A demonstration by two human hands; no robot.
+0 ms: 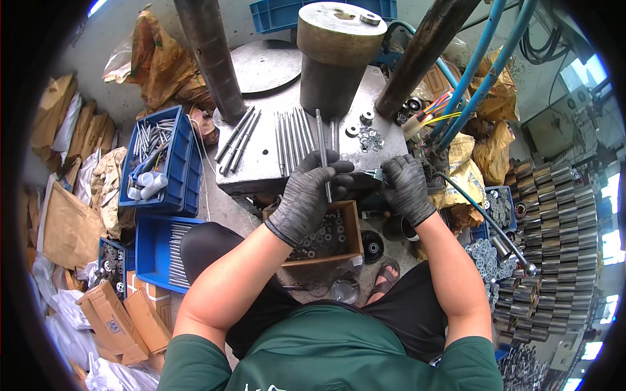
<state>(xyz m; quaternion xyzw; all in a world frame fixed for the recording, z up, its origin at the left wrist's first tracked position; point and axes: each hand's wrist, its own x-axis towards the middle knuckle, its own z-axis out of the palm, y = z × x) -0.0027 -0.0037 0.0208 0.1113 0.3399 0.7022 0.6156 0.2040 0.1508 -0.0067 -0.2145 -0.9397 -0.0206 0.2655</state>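
My left hand (305, 199), in a dark grey work glove, is closed round a slim metal rod (321, 140). The rod stands nearly upright, its lower end showing below my fingers. My right hand (407, 189), gloved too, is at the right front edge of the metal press table (261, 153). Its fingers are curled together near a small shiny metal piece (374, 174); whatever they pinch is too small to name. Between the hands and the press column lie several rods (295, 140) in a row, more rods (238, 140) to their left, and a cluster of small metal nuts (370, 139).
A thick press ram (336, 65) rises between two steel posts (210, 58). Below the table a cardboard box (353, 231) holds small round parts. Blue crates (189, 153) with rods stand left. Blue hoses (486, 78) and stacked metal cylinders (554, 247) are at the right.
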